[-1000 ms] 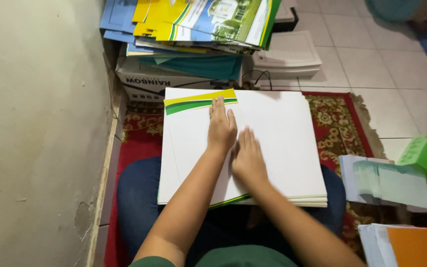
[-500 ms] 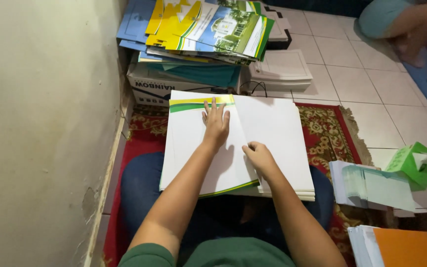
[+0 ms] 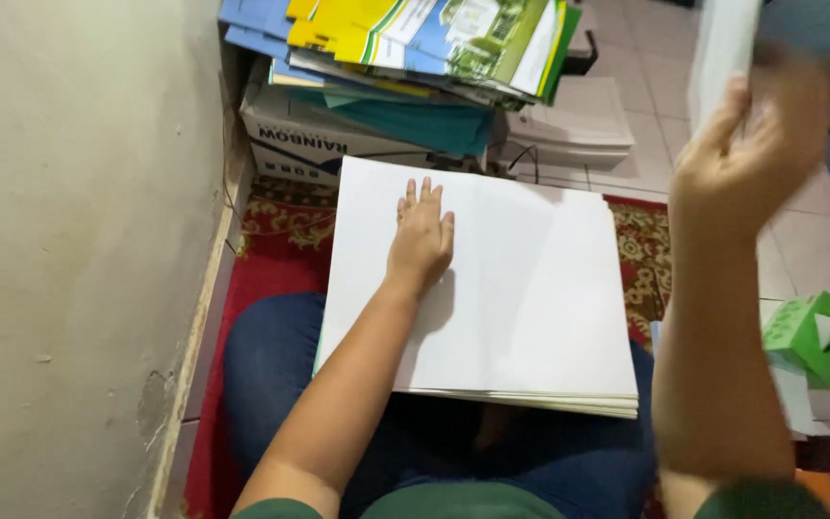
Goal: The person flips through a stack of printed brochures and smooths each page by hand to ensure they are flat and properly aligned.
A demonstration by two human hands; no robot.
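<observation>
A stack of large white sheets (image 3: 521,298) rests on my lap. My left hand (image 3: 422,235) lies flat on the upper left part of the top sheet, fingers spread. My right hand (image 3: 746,159) is raised at the upper right, gripping the edge of one white sheet (image 3: 722,53) that stands up out of the stack and runs past the top of the view. My legs in blue trousers (image 3: 271,375) show under the stack.
A pale wall (image 3: 69,240) runs along the left. Ahead stands a cardboard box (image 3: 309,144) with colourful printed folders (image 3: 415,38) piled on it, and white paper stacks (image 3: 573,120) beside it. A red patterned rug (image 3: 261,259) covers the floor. A green tissue box (image 3: 809,336) sits at the right.
My right hand has lifted the top sheet, the one with the green and yellow stripe, up and to the right off the stack. My left hand stays pressed on the plain sheet beneath.
</observation>
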